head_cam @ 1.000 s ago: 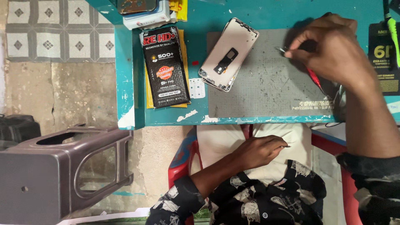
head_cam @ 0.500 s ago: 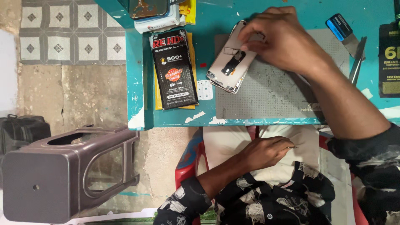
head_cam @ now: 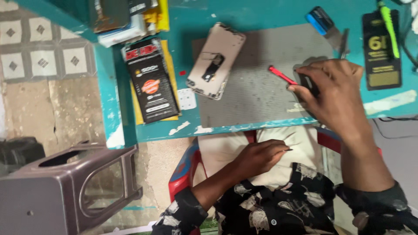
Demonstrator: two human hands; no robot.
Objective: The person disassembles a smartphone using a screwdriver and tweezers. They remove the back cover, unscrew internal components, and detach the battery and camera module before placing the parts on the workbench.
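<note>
So, right hand (head_cam: 335,93) on the grey mat (head_cam: 257,100), fingers pinched round a red tool (head_cam: 282,75), opened phone (head_cam: 216,61) well left of it on the teal worktop (head_cam: 261,15), left hand (head_cam: 261,156) in the lap, fingers closed on a thin dark pin (head_cam: 288,150).

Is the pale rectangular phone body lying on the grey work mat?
Yes, the pale rectangular phone body lies on the grey work mat, at its left corner.
</note>
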